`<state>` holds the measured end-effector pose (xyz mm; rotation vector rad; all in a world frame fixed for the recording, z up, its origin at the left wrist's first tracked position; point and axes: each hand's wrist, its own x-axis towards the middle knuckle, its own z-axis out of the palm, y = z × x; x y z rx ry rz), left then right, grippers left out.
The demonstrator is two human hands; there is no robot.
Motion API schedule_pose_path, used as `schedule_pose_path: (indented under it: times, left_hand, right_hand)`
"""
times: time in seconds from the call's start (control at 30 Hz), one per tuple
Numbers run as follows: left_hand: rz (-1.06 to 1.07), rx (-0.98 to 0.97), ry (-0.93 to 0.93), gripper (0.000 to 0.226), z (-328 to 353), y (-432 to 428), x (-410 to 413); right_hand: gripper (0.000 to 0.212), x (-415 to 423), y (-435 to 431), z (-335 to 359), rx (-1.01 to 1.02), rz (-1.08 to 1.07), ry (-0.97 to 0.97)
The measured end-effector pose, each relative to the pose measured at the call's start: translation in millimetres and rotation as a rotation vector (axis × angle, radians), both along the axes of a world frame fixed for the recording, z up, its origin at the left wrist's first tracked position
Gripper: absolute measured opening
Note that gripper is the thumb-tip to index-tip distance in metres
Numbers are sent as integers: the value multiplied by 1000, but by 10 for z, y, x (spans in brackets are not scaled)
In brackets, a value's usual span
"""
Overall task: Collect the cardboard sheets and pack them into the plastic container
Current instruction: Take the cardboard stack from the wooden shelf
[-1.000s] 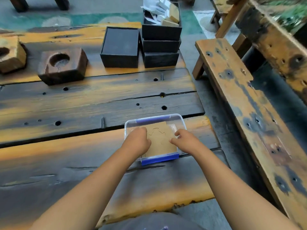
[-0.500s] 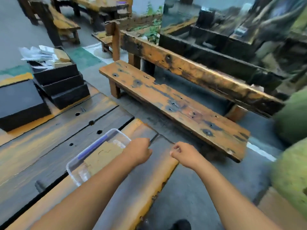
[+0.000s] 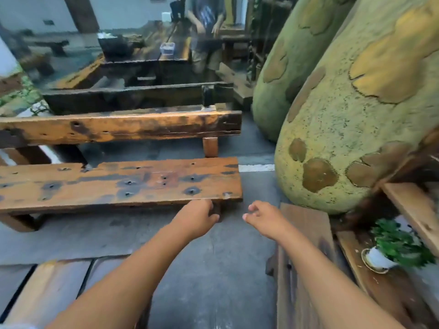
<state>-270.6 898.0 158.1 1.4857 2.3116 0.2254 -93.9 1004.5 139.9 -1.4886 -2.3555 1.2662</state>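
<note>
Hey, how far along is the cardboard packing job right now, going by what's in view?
Done: cannot be confirmed here; the only clear plastic container in view is a glass reflection, contents unreadable. In hand: nothing. The left hand and right hand are empty, over grey floor near the worn orange-brown wooden bench. Left: no cardboard sheets are visible, so I cannot tell whether any remain to collect.

Bench past left hand: orange w/ black blotches. Boulder beyond right hand: yellow-green, brown patches. Floor grey.
</note>
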Motion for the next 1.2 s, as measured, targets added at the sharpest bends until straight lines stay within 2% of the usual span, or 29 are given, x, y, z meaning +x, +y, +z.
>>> schedule_pose_path:
  times: [0.17,0.37,0.67,0.93,1.1,1.2]
  left_hand:
    - [-348,32,56,34,83,1184,918]
    - [-750,45,-11,34,137,2240,2266]
    - [-1220,116,-19,34,475,3319,3816]
    - [-1464,278,-152,45,1184,3916,4877]
    - [-1568,334,-231,47,1808,3927,5600]
    - [-1604,417,-268,39,2235,3900,5961]
  right_hand:
    - [33,1187,533,74,26,-297,5]
    - [29,2566,731,226,60,-695,-42]
    - [39,3785,1014,630,155,-1040,-91]
    - [34,4550,1189,1347,276,-1297,-38]
    - [36,5039,1034,1852,349,-1360,-140]
    - [37,5333,895,2193,423,-1386,-194]
